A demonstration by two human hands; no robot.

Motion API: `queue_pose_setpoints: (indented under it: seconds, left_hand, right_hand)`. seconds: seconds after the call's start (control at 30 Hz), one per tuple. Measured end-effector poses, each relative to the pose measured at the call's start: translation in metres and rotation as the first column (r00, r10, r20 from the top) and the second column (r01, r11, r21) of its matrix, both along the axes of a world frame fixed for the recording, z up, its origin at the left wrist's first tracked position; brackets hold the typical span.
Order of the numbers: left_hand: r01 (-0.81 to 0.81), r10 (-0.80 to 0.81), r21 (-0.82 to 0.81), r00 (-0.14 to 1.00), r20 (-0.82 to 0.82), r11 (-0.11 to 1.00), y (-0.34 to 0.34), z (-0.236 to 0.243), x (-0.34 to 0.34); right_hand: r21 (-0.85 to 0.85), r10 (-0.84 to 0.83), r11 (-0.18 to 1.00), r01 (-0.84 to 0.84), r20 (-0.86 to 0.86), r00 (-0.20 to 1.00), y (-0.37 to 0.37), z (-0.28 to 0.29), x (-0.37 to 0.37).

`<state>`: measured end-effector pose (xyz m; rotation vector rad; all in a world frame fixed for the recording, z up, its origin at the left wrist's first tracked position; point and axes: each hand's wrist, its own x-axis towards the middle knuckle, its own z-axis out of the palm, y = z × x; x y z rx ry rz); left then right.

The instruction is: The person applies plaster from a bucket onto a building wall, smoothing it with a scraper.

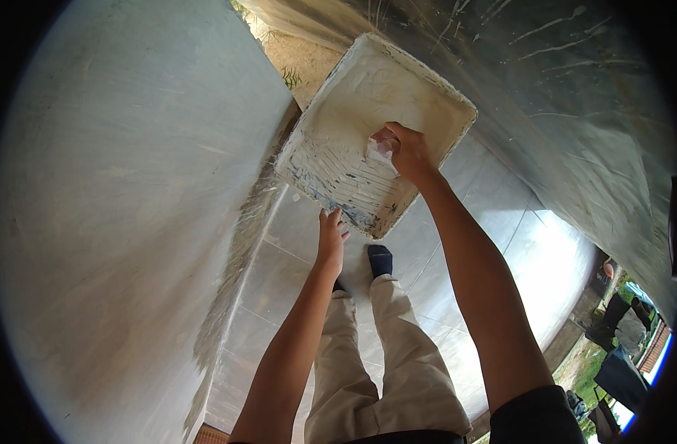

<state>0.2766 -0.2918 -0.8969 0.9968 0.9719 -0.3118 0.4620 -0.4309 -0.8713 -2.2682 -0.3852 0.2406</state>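
Note:
A large paint tray [383, 96] coated with off-white paint stands out in front of me, tilted in view, its ridged part toward me. Inside it my right hand [412, 152] is closed on a small paint-smeared piece [381, 148], white with a pinkish patch; its exact kind is hard to make out. That piece is over the tray's middle, by the ridges. At the near left rim, my left hand [332, 237] has its fingertips against the tray's edge, thumb to the right. Part of its grip is hidden by the tray.
A large grey, plaster-smeared wall [124, 185] rises on the left. Translucent plastic sheeting [568, 96] hangs on the right, splashed with white. Grey floor tiles [272, 296] lie below my feet. Dark bags or cloths [621, 374] and greenery show at the lower right.

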Motion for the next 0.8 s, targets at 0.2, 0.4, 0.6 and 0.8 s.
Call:
queue_pose_setpoints:
  seconds: [0.2,0.4,0.6,0.8]
  left_hand:
    - [-0.005,0.005,-0.014,1.0,-0.005,1.0,0.0,0.009,0.002]
    - [-0.029,0.029,-0.033,1.0,0.006,0.999,-0.002,0.009,-0.003]
    - [-0.033,0.033,-0.046,0.999,0.012,0.998,-0.005,0.012,-0.005]
    - [-0.009,0.008,0.018,0.999,0.042,1.0,0.0,0.015,-0.014]
  right_hand:
    - [-0.011,-0.024,1.0,0.024,-0.013,1.0,0.002,0.003,-0.016]
    - [0.04,-0.052,0.998,0.054,-0.046,0.998,0.005,0.003,-0.038]
    - [0.027,-0.103,0.994,0.104,-0.039,0.994,0.019,0.003,-0.058]
    - [0.097,-0.209,0.965,0.243,-0.277,0.938,0.025,-0.008,-0.07]
